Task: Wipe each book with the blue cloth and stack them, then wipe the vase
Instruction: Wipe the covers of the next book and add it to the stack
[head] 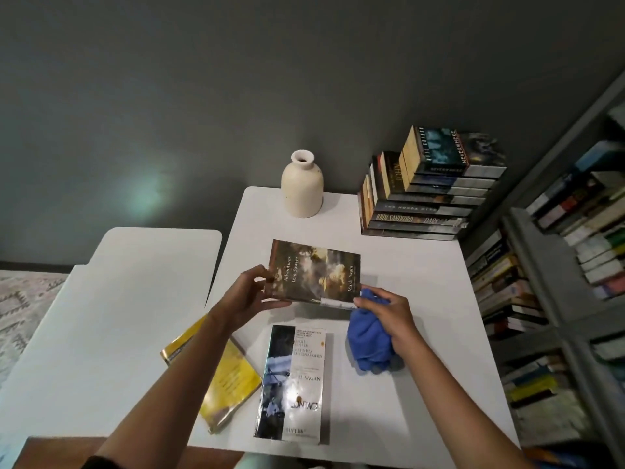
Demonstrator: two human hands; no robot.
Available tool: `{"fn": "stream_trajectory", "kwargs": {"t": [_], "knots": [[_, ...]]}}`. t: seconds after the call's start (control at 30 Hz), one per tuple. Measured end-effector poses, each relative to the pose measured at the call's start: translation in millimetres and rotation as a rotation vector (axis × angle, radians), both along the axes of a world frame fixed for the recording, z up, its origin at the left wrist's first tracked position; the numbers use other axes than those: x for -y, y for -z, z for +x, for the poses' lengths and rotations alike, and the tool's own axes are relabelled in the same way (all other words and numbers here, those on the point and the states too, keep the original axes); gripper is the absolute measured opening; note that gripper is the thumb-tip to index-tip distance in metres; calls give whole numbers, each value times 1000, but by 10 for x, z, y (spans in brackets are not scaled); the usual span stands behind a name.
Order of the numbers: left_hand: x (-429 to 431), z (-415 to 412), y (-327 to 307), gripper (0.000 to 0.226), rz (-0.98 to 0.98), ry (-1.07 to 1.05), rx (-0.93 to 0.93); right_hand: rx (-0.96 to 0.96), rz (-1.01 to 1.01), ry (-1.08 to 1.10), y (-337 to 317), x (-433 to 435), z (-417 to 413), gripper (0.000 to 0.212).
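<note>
**Head view: Tom Sawyer book in hand, cloth at its corner**

Head camera, looking down and forward over a white worktop (422, 299).

- Left grip (250, 296): clasps the Tom Sawyer book (314, 270) by its 9 o'clock edge, thumb on the cover, fingers curled beneath.
- The book sits at mid-worktop, cover up, title reading sideways. It is tilted and a shadow shows under it, so it looks lifted clear of the surface.
- Right grip (389, 316): clenched round the blue cloth (368, 340), which is bunched into a wad.
- The wad hangs below the palm down to the worktop. Its top touches the book's 4 o'clock corner, by the pale spine edge, and the fingertips lie just beside that corner.
- Contact book (294, 384): flat at 6 o'clock, glossy cover up, just beside the cloth and apart from the held book.
- Yellow book (223, 377): flat at 8 o'clock, on the worktop's left edge and jutting past it. The left forearm crosses over part of it.
- Vase (302, 186): cream, narrow-necked, upright at 12 o'clock near the far edge, well apart from both hands.
- Stack (429, 194): books piled at 2 o'clock in the far corner, spines facing the camera, upper ones stepped back. Top spine reads Neverwhere.

Surroundings:

- A second white top (118, 316) lies at 9 o'clock, a narrow gap between it and the worktop.
- A patterned rug (20, 299) lies beyond it.
- A grey bookshelf (558, 265), crammed full, stands at 3 o'clock.
- A dark grey wall (236, 79) stands behind.
</note>
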State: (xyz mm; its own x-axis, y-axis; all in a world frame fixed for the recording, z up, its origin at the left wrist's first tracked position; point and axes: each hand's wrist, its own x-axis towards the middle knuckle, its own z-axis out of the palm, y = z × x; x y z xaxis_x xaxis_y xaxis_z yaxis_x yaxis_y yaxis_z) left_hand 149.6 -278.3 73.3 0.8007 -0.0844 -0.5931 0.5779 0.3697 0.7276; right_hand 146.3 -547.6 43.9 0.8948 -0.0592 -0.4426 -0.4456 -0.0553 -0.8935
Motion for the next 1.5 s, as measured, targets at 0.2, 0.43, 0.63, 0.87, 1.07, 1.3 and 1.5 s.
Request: {"fn": "stream_trajectory", "kwargs": {"t": [0.2, 0.43, 0.63, 0.87, 1.07, 1.3, 1.5], "knots": [[331, -176, -106, 43, 275, -46, 217, 132, -36, -111, -249, 187, -49, 26], [701, -372, -106, 26, 420, -206, 375, 154, -255, 33, -428, 582, -187, 42], [883, -414, -104, 52, 354, -189, 426, 401, -286, 39, -805, 693, -64, 22], [1141, -397, -190, 24, 337, -231, 457, 634, -892, -205, -769, 556, -118, 31], [1257, -402, -181, 23, 326, -210, 483, 678, -966, -229, -619, 797, -329, 29], [1326, -331, -241, 24, 311, -229, 468, 787, -1070, -212, -775, 747, -253, 23], [1321, -359, -226, 23, 276, -161, 440, 716, -1129, -260, -745, 945, -219, 19]]}}
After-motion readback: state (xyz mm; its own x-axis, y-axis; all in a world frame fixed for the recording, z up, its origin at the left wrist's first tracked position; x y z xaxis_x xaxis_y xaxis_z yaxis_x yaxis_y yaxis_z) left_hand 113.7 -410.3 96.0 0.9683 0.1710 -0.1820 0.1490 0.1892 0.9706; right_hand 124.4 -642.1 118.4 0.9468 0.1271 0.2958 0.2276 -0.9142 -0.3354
